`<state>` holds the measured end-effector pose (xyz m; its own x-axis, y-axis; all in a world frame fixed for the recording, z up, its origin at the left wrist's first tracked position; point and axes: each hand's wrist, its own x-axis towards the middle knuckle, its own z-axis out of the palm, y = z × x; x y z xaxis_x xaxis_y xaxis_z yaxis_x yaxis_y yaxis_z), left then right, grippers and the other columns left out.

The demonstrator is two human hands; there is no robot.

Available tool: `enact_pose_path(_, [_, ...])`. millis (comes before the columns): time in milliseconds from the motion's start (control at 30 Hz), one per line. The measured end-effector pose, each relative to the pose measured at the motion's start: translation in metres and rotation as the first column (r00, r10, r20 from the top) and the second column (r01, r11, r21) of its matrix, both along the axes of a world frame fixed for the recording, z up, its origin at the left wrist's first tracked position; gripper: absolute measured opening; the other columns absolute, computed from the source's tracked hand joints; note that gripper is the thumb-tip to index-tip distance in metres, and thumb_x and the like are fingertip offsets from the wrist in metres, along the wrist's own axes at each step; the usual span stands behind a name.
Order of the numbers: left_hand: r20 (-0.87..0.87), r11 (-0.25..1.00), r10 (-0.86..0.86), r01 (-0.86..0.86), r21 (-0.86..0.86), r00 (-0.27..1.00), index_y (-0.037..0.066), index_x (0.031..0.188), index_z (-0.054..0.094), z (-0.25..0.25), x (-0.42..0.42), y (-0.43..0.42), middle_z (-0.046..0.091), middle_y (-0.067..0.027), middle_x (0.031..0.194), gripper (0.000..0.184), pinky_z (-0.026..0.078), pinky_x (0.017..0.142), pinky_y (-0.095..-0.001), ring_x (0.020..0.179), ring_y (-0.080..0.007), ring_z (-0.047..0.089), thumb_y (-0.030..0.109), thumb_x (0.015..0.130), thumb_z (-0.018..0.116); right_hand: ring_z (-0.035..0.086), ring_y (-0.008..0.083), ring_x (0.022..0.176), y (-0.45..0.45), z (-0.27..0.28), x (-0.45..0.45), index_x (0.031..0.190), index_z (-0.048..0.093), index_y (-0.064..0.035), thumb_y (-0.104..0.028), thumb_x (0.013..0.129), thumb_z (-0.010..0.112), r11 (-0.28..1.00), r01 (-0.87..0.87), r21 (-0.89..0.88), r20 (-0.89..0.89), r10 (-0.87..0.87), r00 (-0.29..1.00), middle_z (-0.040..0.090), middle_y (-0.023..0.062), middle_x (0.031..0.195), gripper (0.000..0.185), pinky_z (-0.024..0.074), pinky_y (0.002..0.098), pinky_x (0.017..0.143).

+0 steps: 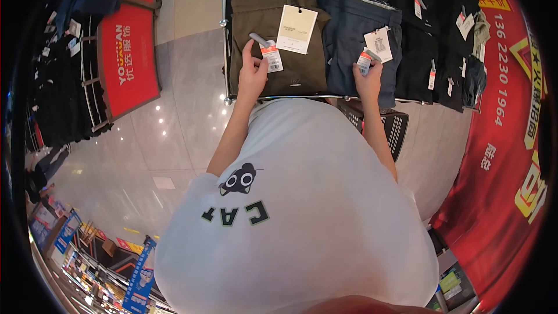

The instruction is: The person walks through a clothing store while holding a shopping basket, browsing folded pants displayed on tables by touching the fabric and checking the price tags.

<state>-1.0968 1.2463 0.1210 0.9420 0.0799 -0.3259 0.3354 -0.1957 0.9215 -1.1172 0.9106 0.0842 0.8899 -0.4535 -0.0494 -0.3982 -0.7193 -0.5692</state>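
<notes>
Folded olive-brown trousers [244, 17] lie on the display rack before me, with a cream hang tag [297, 29] on top. My left hand [253, 75] rests on them, index finger reaching to a grey security tag [260, 40] and thumb by the white-and-orange price tag [271, 56]. Its fingers are apart. To the right, folded navy trousers [343, 23] carry a white hang tag [379, 44]. My right hand [368, 81] is closed at their lower edge, with a price tag [364, 61] between thumb and fingers; a grey security tag [375, 55] sits against it.
Black folded trousers [412, 46] with tags lie farther right on the rack. A black perforated basket [395, 134] stands below the rack's front edge. A red banner [476, 157] hangs at right. Another clothes rack with a red sign [127, 52] stands at left.
</notes>
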Motion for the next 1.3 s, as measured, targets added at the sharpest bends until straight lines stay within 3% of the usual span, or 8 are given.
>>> enact_pose_path(167, [0.144,0.966,-0.036,-0.002,0.259,0.989,0.016,0.15,0.033,0.011,0.01,0.005,0.058,-0.0084,0.074,0.065,0.048,0.063,-0.035,0.064,-0.0215,0.059,0.012,0.091,0.059,0.06,0.0435,0.106,-0.003,-0.001,-0.003,0.121,0.043,0.0005,-0.036,0.08,0.076,1.0,-0.016,0.023,-0.041,0.017,0.999,0.056,0.0269,0.118,0.064,0.0482,0.0458,0.088])
enact_pose_path(267, [0.095,0.962,-0.109,0.081,0.262,0.989,0.017,0.148,0.036,-0.003,0.022,0.017,0.059,-0.0093,0.075,0.062,0.048,0.064,-0.0368,0.065,-0.0237,0.059,0.014,0.091,0.06,0.06,0.0414,0.102,-0.004,-0.003,-0.005,0.122,0.043,0.0008,-0.035,0.08,0.077,0.999,-0.036,0.04,-0.054,0.038,0.998,0.057,0.0263,0.115,0.065,0.0482,0.0446,0.087])
enact_pose_path(400, [0.108,0.978,0.021,-0.042,0.202,0.994,0.012,0.125,0.048,-0.019,0.019,0.014,0.059,-0.0091,0.073,0.038,0.047,0.062,-0.0381,0.063,-0.0254,0.059,0.018,0.091,0.064,0.06,0.0374,0.096,-0.004,-0.001,-0.005,0.122,0.044,0.0008,-0.034,0.08,0.078,0.997,-0.041,0.067,-0.039,0.043,0.998,0.057,0.0247,0.111,0.064,0.0483,0.0426,0.085])
enact_pose_path(533, [0.057,0.98,0.049,-0.06,0.19,0.997,0.008,0.12,0.048,-0.011,0.015,0.009,0.058,-0.0081,0.07,0.038,0.047,0.062,-0.0378,0.062,-0.0247,0.059,0.022,0.09,0.067,0.061,0.0366,0.095,-0.005,-0.003,-0.005,0.122,0.043,-0.0002,-0.032,0.079,0.078,0.996,-0.049,0.073,-0.03,0.052,0.998,0.057,0.0235,0.108,0.064,0.0485,0.0425,0.084])
enact_pose_path(733, [-0.012,0.921,0.079,-0.069,0.383,0.997,0.004,0.117,0.05,0.007,0.003,-0.008,0.057,-0.006,0.068,0.046,0.047,0.061,-0.037,0.062,-0.0222,0.059,0.033,0.088,0.071,0.061,0.0341,0.086,-0.001,-0.004,-0.002,0.119,0.043,-0.0007,-0.032,0.078,0.08,0.996,-0.027,0.08,-0.033,0.03,0.999,0.057,0.0191,0.099,0.064,0.0494,0.0426,0.079])
enact_pose_path(900, [0.047,0.903,0.019,-0.037,0.429,0.999,0.001,0.083,0.061,-0.008,-0.002,-0.013,0.056,-0.0114,0.073,0.029,0.046,0.061,-0.038,0.063,-0.0255,0.055,0.029,0.088,0.069,0.061,0.0317,0.081,-0.002,-0.006,-0.002,0.118,0.043,-0.0013,-0.033,0.077,0.081,0.996,0.008,0.091,-0.036,-0.005,0.999,0.056,0.0159,0.093,0.064,0.0496,0.041,0.076])
enact_pose_path(1133, [0.135,0.924,-0.03,-0.024,0.382,0.99,0.0,0.083,0.06,-0.012,-0.009,-0.015,0.052,-0.0114,0.075,0.028,0.044,0.06,-0.0365,0.063,-0.0237,0.053,0.025,0.091,0.068,0.062,0.0335,0.083,0.0,0.003,0.001,0.118,0.043,-0.0024,-0.032,0.076,0.08,0.99,0.053,0.129,-0.097,-0.041,0.994,0.057,0.016,0.093,0.063,0.0493,0.0427,0.076])
enact_pose_path(1300, [-0.048,0.9,-0.028,0.046,0.433,0.998,-0.002,0.086,0.057,-0.013,0.0,-0.021,0.054,-0.0146,0.085,0.048,0.046,0.069,-0.0382,0.074,-0.0293,0.054,0.042,0.082,0.076,0.063,0.0353,0.081,-0.006,0.0,-0.001,0.119,0.042,-0.0032,-0.031,0.077,0.079,0.992,-0.004,0.125,-0.031,0.008,0.999,0.059,0.0171,0.093,0.062,0.0498,0.0439,0.074])
